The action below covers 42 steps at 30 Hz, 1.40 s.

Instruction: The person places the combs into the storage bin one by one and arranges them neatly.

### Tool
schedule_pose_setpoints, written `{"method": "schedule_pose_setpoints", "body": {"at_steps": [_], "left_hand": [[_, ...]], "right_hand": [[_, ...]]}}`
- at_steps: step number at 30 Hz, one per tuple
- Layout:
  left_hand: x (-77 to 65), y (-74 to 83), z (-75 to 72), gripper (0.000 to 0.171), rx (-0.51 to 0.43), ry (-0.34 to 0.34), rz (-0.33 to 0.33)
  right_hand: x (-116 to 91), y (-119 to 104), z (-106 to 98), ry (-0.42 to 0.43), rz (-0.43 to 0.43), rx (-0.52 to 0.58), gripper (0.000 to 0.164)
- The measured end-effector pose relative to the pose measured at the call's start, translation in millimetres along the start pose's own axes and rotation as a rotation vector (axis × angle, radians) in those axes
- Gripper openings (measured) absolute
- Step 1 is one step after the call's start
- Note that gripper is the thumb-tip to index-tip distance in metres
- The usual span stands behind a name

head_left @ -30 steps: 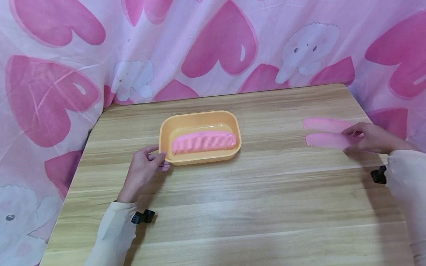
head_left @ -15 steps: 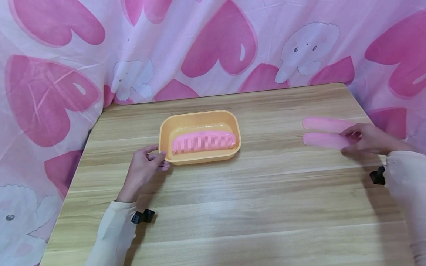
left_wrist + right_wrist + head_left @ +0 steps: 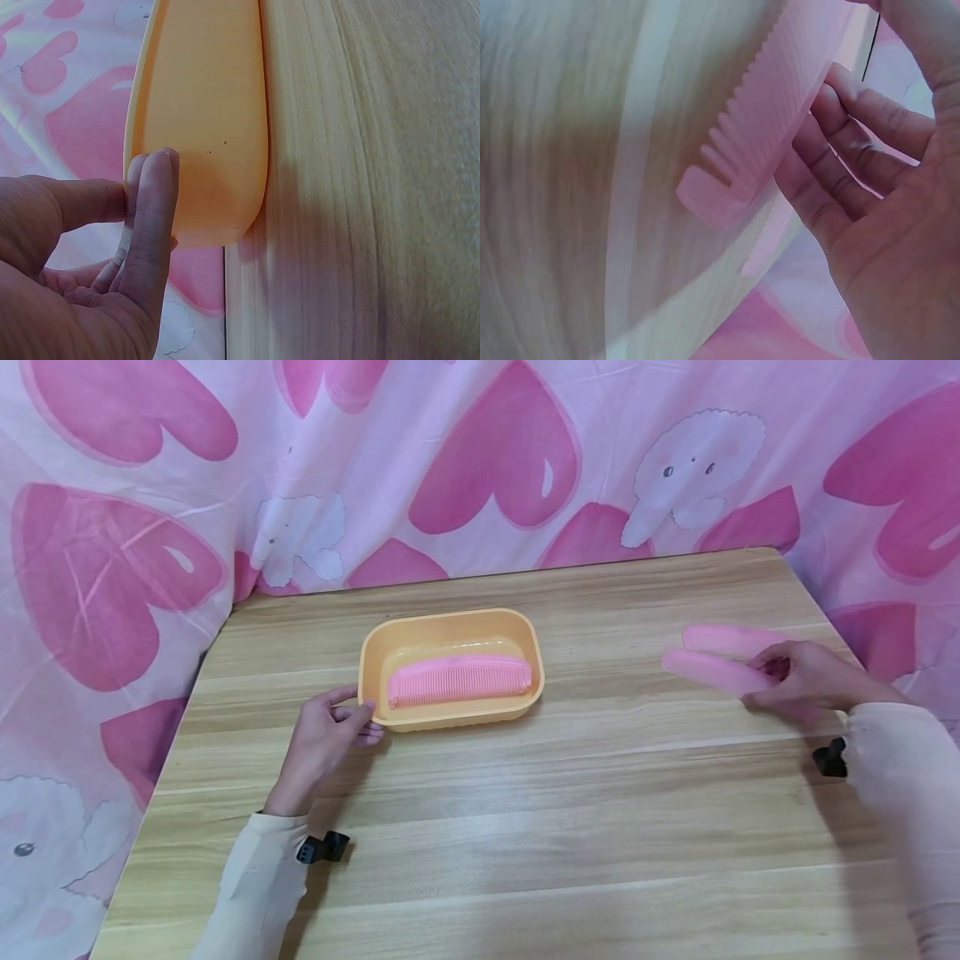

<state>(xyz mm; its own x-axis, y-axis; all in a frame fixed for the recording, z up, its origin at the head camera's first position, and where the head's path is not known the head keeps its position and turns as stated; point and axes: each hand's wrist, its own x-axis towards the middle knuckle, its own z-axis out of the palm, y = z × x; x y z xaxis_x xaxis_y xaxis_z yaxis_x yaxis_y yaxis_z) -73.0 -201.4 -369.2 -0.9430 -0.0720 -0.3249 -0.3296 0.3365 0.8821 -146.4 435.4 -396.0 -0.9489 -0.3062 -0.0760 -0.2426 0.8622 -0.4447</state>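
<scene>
In the head view my left hand [image 3: 322, 739] pinches the near left corner of a light orange plastic tub [image 3: 450, 725]; in the left wrist view the thumb is at the tub's rim [image 3: 129, 112], the fingers along its outer wall. A pink comb [image 3: 459, 681] lies inside the tub, teeth toward me. At the right, my right hand [image 3: 798, 675] grips a second pink comb [image 3: 708, 668], tilted across the table. The right wrist view shows this comb [image 3: 780, 112] between thumb and fingers, teeth facing the table. A third pink comb [image 3: 735, 637] lies just behind it, partly hidden by the hand.
Everything stands on a wood-grain table [image 3: 480, 843]. A pink curtain with hearts [image 3: 495, 452] hangs along its back and sides. Black wrist mounts [image 3: 322, 847] sit at both cuffs.
My right hand has moved left and toward me with its comb, which has turned at an angle to the comb behind. The left hand and tub have stayed put.
</scene>
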Motion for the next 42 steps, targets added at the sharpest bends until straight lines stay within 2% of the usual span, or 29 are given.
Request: {"method": "schedule_pose_setpoints", "body": {"at_steps": [10,17,23,27,35,42], "left_hand": [[0.2,-0.8,-0.7,0.055,0.001,-0.001,0.001],[1.4,-2.3,-0.6,0.054,0.007,0.001,-0.005],[1.2,-2.6,-0.5,0.054,0.005,0.004,0.000],[1.1,-2.6,0.2,0.053,0.005,0.005,0.011],[1.6,-2.2,0.8,0.054,0.010,0.010,0.005],[1.8,-3.4,0.7,0.054,-0.005,-0.001,0.015]], "right_hand": [[14.5,-26.6,1.5,-0.019,0.013,0.006,0.041],[36.3,-52.6,-2.8,-0.077,0.064,0.023,0.046],[55.5,-80.4,-4.7,-0.095,0.039,0.045,0.048],[68.5,-104.0,-6.3,-0.108,0.010,0.040,0.046],[91.4,-149.4,-5.6,-0.095,-0.140,0.011,0.037],[107.5,-180.6,-0.5,-0.098,-0.238,0.001,0.039]]}}
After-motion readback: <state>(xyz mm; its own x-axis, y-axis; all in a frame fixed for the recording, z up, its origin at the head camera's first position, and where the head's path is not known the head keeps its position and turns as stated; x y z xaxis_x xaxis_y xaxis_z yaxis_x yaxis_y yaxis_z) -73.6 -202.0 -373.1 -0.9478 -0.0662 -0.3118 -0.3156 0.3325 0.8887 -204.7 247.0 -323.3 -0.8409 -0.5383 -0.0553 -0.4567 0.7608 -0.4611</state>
